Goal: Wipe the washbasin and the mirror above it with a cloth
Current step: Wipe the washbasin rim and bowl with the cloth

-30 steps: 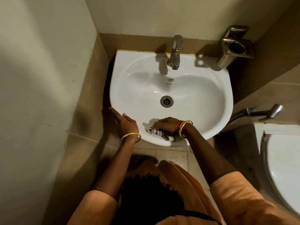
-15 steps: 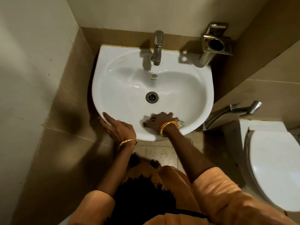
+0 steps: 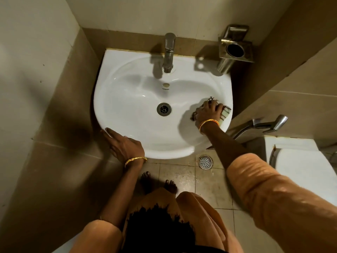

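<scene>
1. Since the earlier frames the right hand (image 3: 207, 111) has travelled with the cloth (image 3: 224, 114) from the front rim of the washbasin (image 3: 131, 99) round to its right side.
2. The right hand lies palm down on the cloth, fingers spread and curled over it, pressing it against the inner right wall and rim of the basin.
3. The cloth is pale with dark edging; part of it shows past the fingers toward the right rim.
4. The left hand (image 3: 124, 145) rests flat and open on the front-left rim, holding nothing, much as before.
5. The drain (image 3: 164, 109) sits at the bowl's middle, well left of the cloth; the tap (image 3: 169, 52) stands at the back rim.
6. The mirror is out of view.
</scene>
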